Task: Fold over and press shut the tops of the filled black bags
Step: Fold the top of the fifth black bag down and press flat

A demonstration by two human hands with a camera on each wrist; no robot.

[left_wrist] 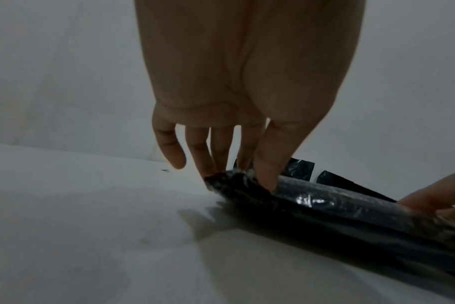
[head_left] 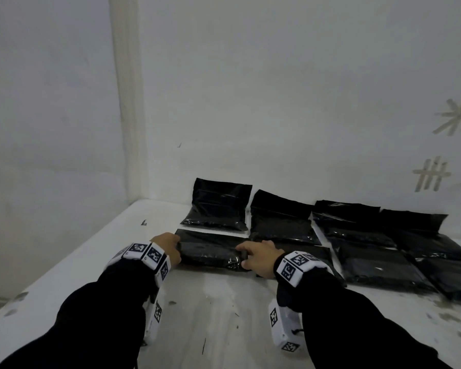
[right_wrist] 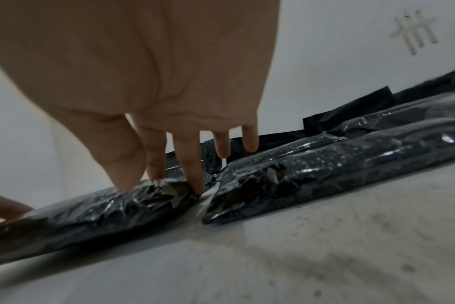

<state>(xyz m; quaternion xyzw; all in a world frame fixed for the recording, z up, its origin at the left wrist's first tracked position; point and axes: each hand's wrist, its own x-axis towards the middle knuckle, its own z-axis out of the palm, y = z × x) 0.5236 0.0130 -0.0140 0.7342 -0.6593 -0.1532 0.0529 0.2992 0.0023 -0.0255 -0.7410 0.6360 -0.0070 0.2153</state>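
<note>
A filled black bag (head_left: 210,255) lies front left on the white table (head_left: 210,315), its top folded over. My left hand (head_left: 171,246) holds its left end; in the left wrist view the thumb (left_wrist: 266,176) presses on top while the fingers reach round the far edge of the bag (left_wrist: 325,209). My right hand (head_left: 244,255) pinches the right end, thumb and forefinger on the crumpled corner of the bag (right_wrist: 104,211), middle finger in the gap beside the neighbouring bag (right_wrist: 299,174). The near edge seems slightly raised off the table.
Several more filled black bags lie in two rows to the right and behind, such as one at the back left (head_left: 216,206) with its top standing up against the wall (head_left: 277,102). Tape marks (head_left: 431,174) are stuck on the wall at right.
</note>
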